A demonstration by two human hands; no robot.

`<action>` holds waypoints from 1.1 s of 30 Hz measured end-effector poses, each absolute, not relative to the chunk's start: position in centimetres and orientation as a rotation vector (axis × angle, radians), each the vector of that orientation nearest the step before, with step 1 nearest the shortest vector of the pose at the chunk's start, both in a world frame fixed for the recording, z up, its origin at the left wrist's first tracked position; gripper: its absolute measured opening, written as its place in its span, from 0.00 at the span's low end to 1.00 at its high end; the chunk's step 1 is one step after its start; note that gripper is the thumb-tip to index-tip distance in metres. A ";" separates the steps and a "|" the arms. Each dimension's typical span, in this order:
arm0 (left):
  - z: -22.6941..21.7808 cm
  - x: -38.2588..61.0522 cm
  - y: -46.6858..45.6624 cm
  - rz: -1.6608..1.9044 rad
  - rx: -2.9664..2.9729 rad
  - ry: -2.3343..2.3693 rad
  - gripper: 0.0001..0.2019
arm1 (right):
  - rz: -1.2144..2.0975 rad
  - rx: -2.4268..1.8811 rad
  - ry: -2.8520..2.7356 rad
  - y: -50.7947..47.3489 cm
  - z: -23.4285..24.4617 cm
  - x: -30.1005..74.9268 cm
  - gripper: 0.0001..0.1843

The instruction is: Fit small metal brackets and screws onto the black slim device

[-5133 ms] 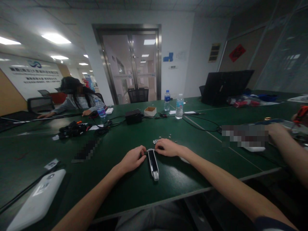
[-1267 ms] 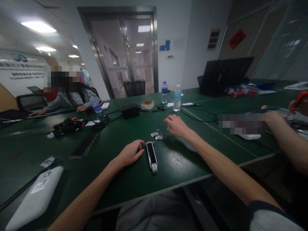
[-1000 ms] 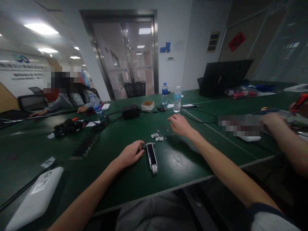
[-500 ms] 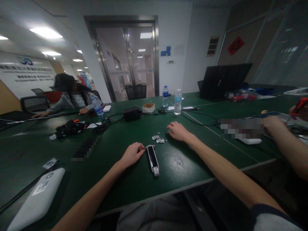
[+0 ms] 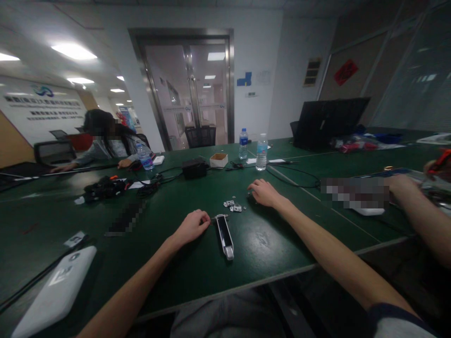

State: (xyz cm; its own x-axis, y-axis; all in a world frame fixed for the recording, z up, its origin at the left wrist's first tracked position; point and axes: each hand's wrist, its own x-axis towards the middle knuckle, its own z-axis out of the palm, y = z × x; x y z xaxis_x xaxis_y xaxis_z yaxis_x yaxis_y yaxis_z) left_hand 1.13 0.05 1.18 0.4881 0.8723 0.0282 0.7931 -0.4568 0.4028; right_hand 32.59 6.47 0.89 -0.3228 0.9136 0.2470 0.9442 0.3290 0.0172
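A long black and silver device (image 5: 224, 235) lies on the green table (image 5: 197, 272) in front of me. My left hand (image 5: 192, 226) rests curled at its far left end, fingertips touching a small metal piece there. My right hand (image 5: 263, 192) lies farther out, fingers bent down onto the table among tiny washers. A small cluster of silver metal parts (image 5: 232, 205) sits just left of that hand. What the right fingers pinch, if anything, is too small to see.
A white device (image 5: 52, 293) lies near left. Cables and black gear (image 5: 105, 188), a black adapter (image 5: 195, 168), a small box (image 5: 219, 161) and two water bottles (image 5: 261, 155) stand farther out. Another person's arm (image 5: 419, 211) reaches in at right; a seated person (image 5: 102, 143) is far left.
My right hand left the device's far end, reached out over the table, then came down onto the small washers beside the metal parts. My left hand stayed at the device.
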 end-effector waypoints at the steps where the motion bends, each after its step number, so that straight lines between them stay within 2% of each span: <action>1: 1.1 1.0 0.1 0.324 2.396 1.390 0.10 | -0.237 -1.694 -2.393 6.5 0.9 32.6 0.16; 10: 0.9 1.3 -0.2 0.382 2.299 1.423 0.15 | -0.240 -1.635 -2.421 6.4 0.9 32.3 0.15; 18: 1.6 1.5 -0.5 0.364 2.168 1.440 0.09 | -0.202 -1.382 -2.467 5.1 1.4 30.2 0.14; 24: 1.1 1.0 -0.1 0.552 2.120 1.497 0.10 | 0.028 -1.080 -2.560 3.7 1.7 28.1 0.09; 33: 0.3 1.1 0.0 0.693 2.181 1.352 0.13 | 0.249 -0.906 -2.635 2.3 1.7 26.3 0.05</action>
State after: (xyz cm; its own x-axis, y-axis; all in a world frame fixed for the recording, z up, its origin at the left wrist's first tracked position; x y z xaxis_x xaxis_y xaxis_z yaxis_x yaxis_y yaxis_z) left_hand 1.14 -0.01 0.27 0.3840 0.9081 0.1671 0.6656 -0.3976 0.6316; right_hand 26.33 2.34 1.70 -0.7379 0.6222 0.2616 0.5621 0.7811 -0.2721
